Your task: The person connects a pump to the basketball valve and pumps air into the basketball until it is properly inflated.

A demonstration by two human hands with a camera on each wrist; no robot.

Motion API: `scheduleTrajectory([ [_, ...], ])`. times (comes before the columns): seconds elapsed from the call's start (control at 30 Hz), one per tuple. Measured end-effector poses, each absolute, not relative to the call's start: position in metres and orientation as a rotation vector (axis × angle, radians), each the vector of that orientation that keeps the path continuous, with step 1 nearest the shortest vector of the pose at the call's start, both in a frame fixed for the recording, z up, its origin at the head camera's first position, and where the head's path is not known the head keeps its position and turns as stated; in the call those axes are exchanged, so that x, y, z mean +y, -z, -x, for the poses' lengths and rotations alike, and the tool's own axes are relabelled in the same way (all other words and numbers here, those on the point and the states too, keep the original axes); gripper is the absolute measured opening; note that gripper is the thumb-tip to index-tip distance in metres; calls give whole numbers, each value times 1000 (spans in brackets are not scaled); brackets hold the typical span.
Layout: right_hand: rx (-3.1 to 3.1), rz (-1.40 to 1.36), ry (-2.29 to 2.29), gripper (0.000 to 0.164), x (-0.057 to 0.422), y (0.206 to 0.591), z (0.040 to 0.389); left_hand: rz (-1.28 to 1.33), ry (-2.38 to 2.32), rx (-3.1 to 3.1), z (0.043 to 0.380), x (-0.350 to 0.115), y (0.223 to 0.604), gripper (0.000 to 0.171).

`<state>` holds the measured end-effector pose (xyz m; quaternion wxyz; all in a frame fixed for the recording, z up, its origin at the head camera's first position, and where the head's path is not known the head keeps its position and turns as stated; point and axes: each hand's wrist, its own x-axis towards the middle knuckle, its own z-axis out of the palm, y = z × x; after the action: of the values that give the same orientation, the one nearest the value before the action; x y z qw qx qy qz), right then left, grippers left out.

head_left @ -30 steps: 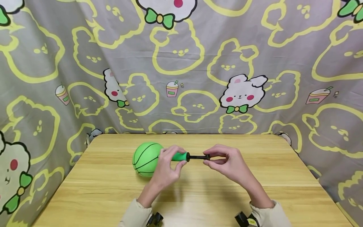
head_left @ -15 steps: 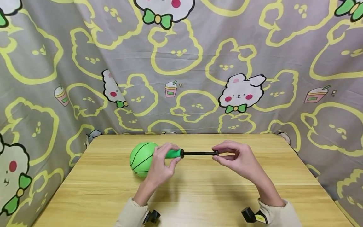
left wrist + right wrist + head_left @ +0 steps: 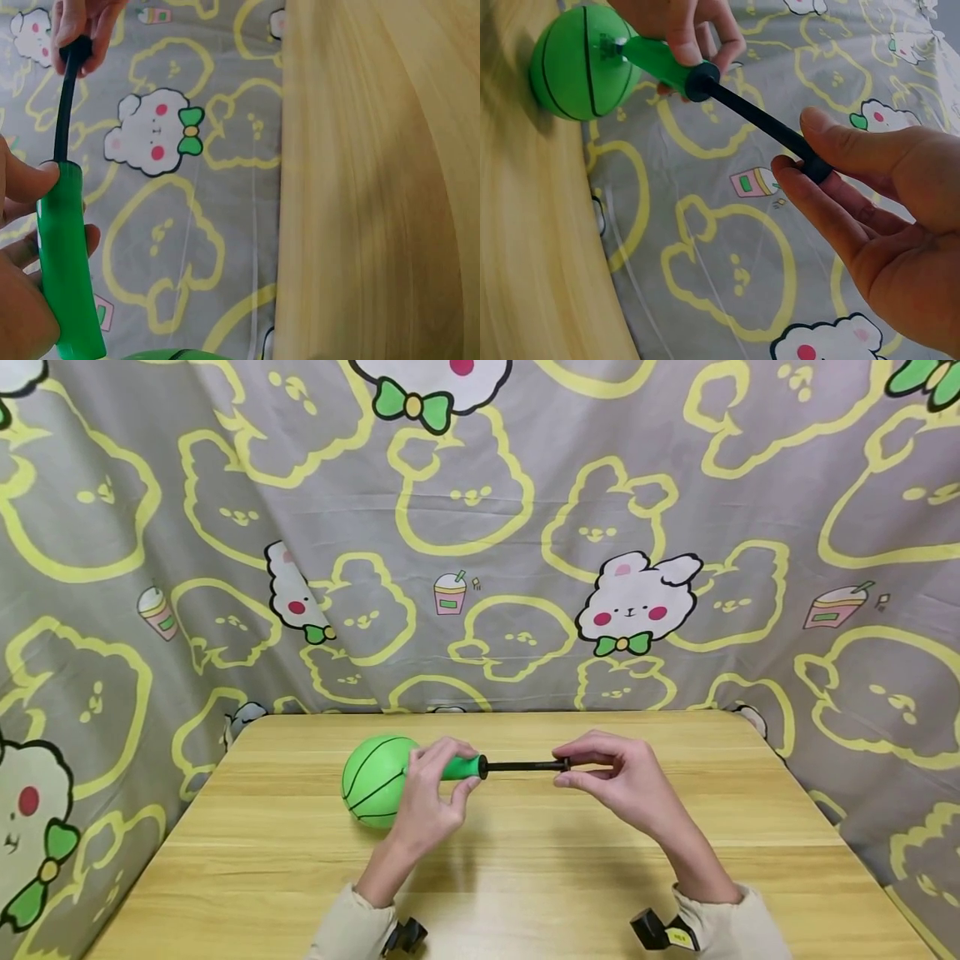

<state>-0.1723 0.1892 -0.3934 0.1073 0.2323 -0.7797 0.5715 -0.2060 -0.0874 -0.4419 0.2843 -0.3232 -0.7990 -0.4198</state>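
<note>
A green ball [image 3: 375, 781] with black basketball lines rests on the wooden table, left of centre. My left hand [image 3: 431, 797] grips the green barrel of a small hand pump [image 3: 660, 64], whose far end meets the ball in the right wrist view. From the barrel's black collar a thin black rod [image 3: 523, 767] extends to the right. My right hand [image 3: 626, 781] pinches the black end knob [image 3: 815, 169] of that rod between thumb and fingers. In the left wrist view the barrel [image 3: 69, 262] lies across my left fingers, with the right hand [image 3: 86, 22] beyond.
The light wooden table [image 3: 525, 893] reaches back to a grey curtain [image 3: 510, 652] with yellow cartoon outlines and white rabbits. Curtain also hangs at both sides. Each wrist wears a small black camera [image 3: 648, 929].
The right hand first drew the pump rod well out to the right, then moved slightly back left. The left hand and ball shifted a little left in view.
</note>
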Motion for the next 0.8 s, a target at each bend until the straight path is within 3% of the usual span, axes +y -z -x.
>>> scheduleTrajectory([
  [0.8,-2215,-683,-1711,25,145,421,177,902,1116,-2183,194,-71,446,31],
])
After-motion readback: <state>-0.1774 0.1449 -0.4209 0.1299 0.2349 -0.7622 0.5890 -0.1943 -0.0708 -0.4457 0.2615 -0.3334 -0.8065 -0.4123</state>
